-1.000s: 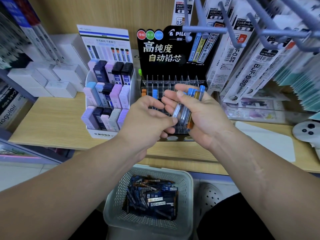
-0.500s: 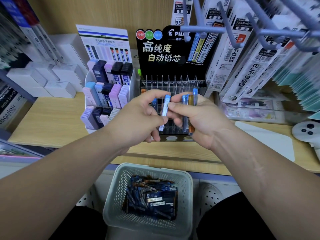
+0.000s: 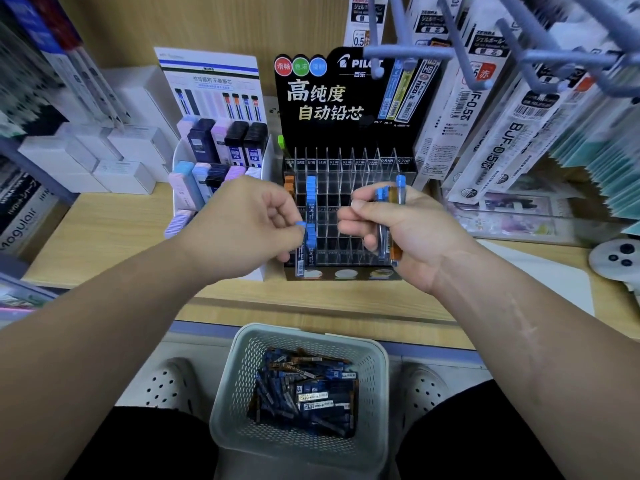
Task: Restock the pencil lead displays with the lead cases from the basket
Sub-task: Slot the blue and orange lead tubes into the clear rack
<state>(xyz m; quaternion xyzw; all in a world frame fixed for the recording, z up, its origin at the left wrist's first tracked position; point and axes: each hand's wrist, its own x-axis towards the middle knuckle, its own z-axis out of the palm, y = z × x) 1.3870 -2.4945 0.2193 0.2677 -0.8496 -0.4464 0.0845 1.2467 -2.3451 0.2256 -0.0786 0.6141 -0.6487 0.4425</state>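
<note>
Case [image 3: 299, 254]: slim clear plastic tube w/ blue cap, upright at the rack's [image 3: 346, 188] front-left corner, just in front of the 2nd column from the left, where other blue-capped cases [image 3: 311, 188] already stand. L hand [image 3: 242, 226] pinches it near the cap end btw thumb and curled fingers [image 3: 287, 233]; lower body hangs free against the rack's front edge.

Handling, as a judgement: v. light, stiff, smooth shell, so prob. slippery in a loose pinch. Leads inside are brittle, so no dropping or slamming in. Best hold is up by the cap w/ the bottom left bare, so the tube can slide down btw the thin clear dividers w/o fingers fouling them. Slots are narrow; tube needs to stay square to the column or it'll catch on a divider.

R hand [image 3: 408, 233], in front of the rack's right half, grips the spares [image 3: 393, 216]: a few tubes, blue caps plus one amber, bunched upright in the palm w/ fingers [image 3: 360, 206] curled round them. Exact count not clear.

Most of the rack's columns look bare; orange caps [image 3: 289, 188] sit in the far-left one.

Basket [image 3: 239, 375] is on the floor below the rack, btw the person's feet, w/ many cases in it [image 3: 304, 396]. Left of the rack on the tabletop [image 3: 104, 237], touching or just beside it, is a white stand [image 3: 207, 157] of pastel and dark cases.
</note>
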